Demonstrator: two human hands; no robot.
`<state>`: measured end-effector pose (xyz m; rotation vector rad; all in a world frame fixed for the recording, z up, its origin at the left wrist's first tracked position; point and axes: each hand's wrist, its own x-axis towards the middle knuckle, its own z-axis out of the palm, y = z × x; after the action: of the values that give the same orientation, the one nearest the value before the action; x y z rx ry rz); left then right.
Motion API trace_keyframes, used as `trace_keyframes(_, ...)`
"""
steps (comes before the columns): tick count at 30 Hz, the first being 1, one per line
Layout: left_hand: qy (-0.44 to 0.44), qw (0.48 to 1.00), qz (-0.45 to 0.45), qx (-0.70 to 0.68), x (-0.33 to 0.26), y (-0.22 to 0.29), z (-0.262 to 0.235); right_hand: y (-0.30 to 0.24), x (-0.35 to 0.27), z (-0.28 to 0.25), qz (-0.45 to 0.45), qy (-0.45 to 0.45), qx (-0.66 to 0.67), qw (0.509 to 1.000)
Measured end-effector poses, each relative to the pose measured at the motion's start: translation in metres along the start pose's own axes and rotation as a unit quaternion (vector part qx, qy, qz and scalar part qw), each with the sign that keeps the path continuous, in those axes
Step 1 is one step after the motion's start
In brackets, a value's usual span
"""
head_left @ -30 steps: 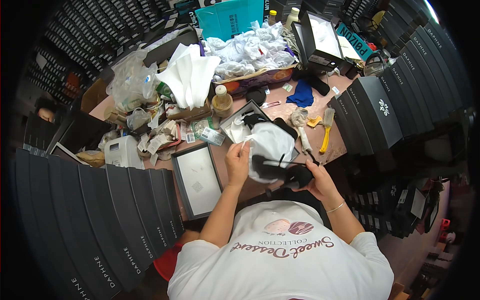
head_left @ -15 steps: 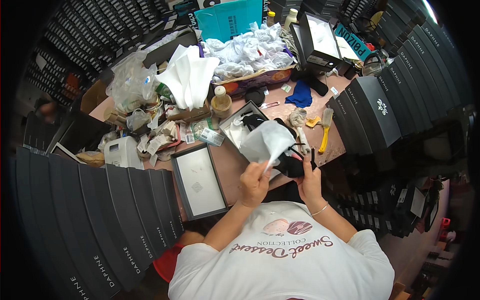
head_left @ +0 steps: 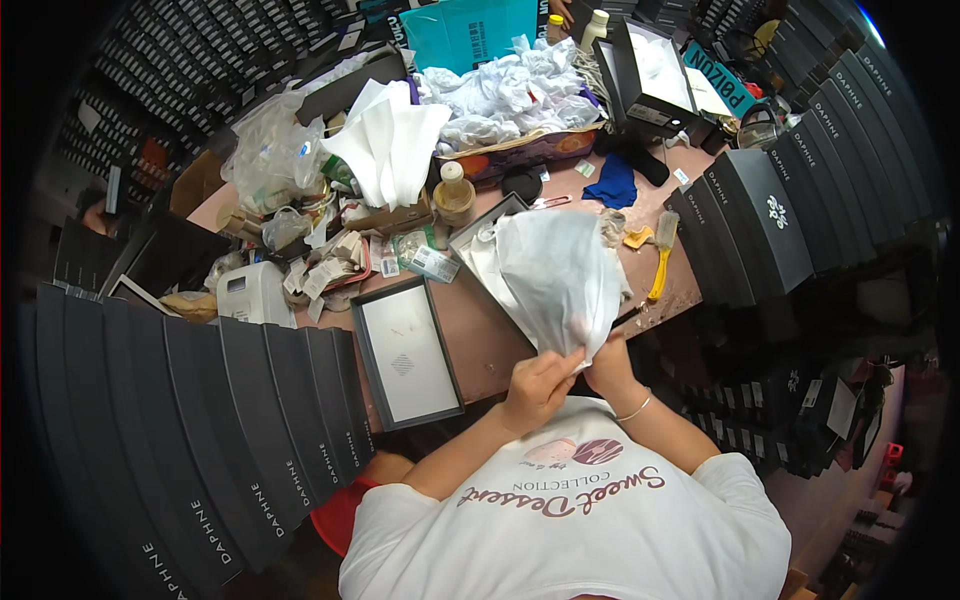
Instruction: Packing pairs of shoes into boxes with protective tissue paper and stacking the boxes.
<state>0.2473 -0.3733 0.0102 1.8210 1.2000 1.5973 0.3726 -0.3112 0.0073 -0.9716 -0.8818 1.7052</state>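
A sheet of thin white wrapping paper spreads out in front of me, above the open shoe box. My left hand pinches its near edge between thumb and fingers. Close against it, my right hand is closed at the sheet's near right edge. Whatever else the right hand holds lies behind the paper, and the black strappy item seen earlier is now covered. The box lid, grey-rimmed with a white inside, lies left of my hands.
Stacked dark shoe boxes rise at the left, with more boxes at the right. Behind stand a carton of crumpled paper, a pile of white sheets and a bottle. A yellow-handled brush lies right.
The white sheet has swung right and spread over the black item, hiding it. My left hand has moved right, up against my right hand.
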Motion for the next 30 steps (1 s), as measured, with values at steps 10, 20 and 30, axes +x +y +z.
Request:
trace_keyframes(10,0.176,0.935,-0.208,0.227,-0.069,-0.027,-0.090,0.103,0.048,0.088,-0.076,-0.433,-0.463,0.769)
trace_keyframes(20,0.172,0.912,-0.307,0.211,-0.101,-0.035,-0.086,0.088,0.149,-0.012,-0.164,-0.123,-0.755,0.623)
trace_keyframes(30,0.091,0.920,-0.373,-0.076,-0.011,-0.138,-0.009,0.099,0.152,-0.040,-0.068,-0.166,-0.720,0.671)
